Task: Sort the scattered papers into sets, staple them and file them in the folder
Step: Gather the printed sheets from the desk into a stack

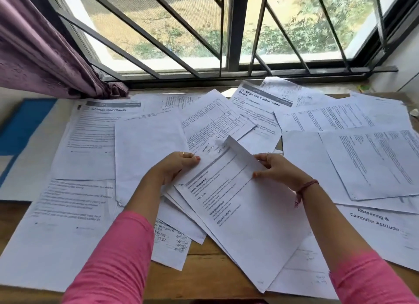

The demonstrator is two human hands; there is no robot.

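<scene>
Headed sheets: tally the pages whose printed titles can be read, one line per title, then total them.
"Change Bed Sheets" sheet: 1
"Wipe the Coffee Table Clean" sheet: 1
"Reasoning & Computer Aptitude" sheet: 1
Total: 3
The title on the sheet held by both hands is too blurred to read.

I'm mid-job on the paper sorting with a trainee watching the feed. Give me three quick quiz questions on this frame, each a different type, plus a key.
1. True or false: the left hand and right hand both hold the same small stack of papers.
2. Multiple choice: where does the blue folder lie? A) far left of the table B) under the right hand C) on the window sill
3. Fill in: the printed sheet beside the folder is titled "Change Bed ____".

Key: 1 true; 2 A; 3 Sheets. No stapler shows in this view.
</scene>
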